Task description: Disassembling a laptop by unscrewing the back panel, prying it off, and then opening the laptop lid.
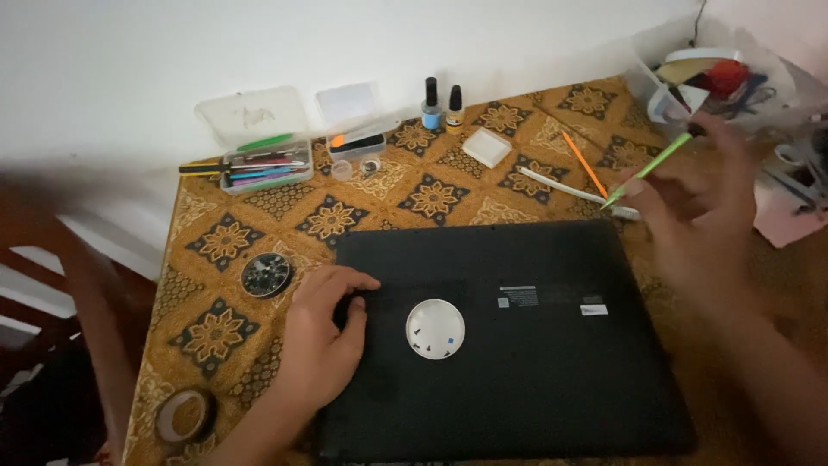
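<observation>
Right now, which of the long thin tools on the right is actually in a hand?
The green one, gripped in the right hand. The orange stick and the white tool lie loose on the patterned cloth.

there was one black laptop [517, 336], one white dish [435, 329], two small bottles [431, 105], two tape rolls [266, 274], and two hands [321, 336].

The surface [216, 242] wears an ochre cloth patterned with dark floral medallions. On it lies a black laptop [517, 345] carrying a white round dish [435, 328] (tiny dark specks, one blue), and the screwdriver [651, 166] is light green.
</observation>
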